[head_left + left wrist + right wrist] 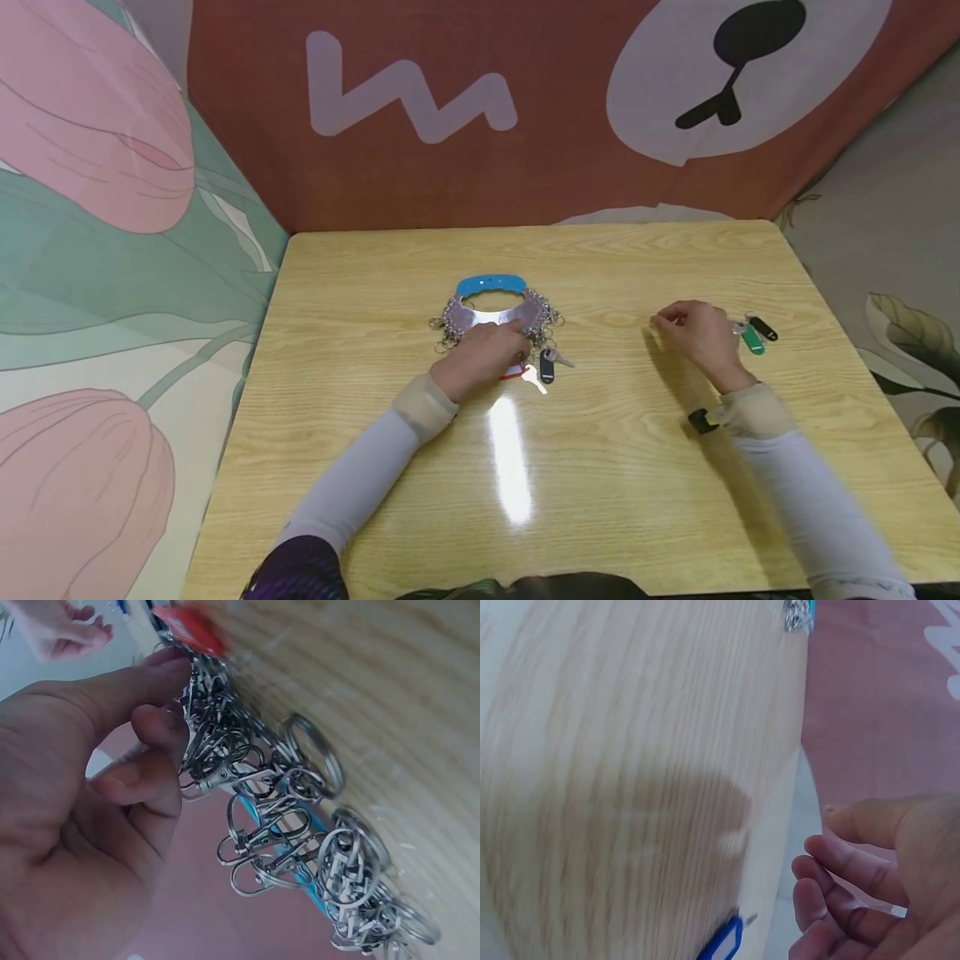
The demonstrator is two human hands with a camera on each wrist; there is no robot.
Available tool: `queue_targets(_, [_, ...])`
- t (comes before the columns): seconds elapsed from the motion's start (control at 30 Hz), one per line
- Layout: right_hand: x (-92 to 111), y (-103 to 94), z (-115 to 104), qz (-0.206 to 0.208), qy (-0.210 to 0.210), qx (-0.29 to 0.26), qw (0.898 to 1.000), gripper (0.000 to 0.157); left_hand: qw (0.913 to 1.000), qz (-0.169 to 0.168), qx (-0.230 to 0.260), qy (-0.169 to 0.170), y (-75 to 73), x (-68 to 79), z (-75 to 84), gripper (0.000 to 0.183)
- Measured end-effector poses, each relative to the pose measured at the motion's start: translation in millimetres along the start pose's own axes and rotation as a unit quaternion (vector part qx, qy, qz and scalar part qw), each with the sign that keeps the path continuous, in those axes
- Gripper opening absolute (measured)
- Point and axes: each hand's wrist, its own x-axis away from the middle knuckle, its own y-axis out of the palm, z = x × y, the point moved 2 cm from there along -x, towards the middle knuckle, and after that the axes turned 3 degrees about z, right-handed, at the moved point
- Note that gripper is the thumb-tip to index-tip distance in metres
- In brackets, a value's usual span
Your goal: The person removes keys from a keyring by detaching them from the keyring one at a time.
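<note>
A large metal key ring with a blue handle [491,284] lies near the middle of the table, with many small silver clasps and split rings [270,825] round its edge. My left hand [483,354] grips its near edge; in the left wrist view thumb and fingers pinch among the clasps, beside a red tag [191,630]. Just right of that hand lie a bright key [534,379] and a black key tag [547,367] with a key. My right hand [697,333] hovers above the table at the right, fingers loosely curled, holding nothing visible.
Beyond my right hand lie a green key tag [752,339] and a black tag [762,328]. The right wrist view shows a blue tag [724,941] near that hand. The wooden table [360,450] meets a red printed backdrop [525,183] at the back.
</note>
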Motion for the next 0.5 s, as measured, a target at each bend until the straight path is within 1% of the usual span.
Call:
queue_targets(0.13, [1.3, 5.5, -10.6, -0.001, -0.009, -0.011, 1.000, 0.019, 0.9999, 0.000, -0.011, 0.006, 1.0, -4.1, 0.6, 0.030])
queue_targets(0.27, [3.4, 11.5, -21.3, -0.003, -0.015, -0.015, 1.000, 0.018, 0.9999, -0.002, -0.009, 0.013, 1.4, -6.7, 0.0, 0.033])
queue_targets(0.5, [6.2, 24.1, -37.9, -0.010, -0.026, -0.035, 0.999, 0.016, 0.9994, -0.030, 0.015, 0.007, 3.8, -4.1, -4.7, 0.030])
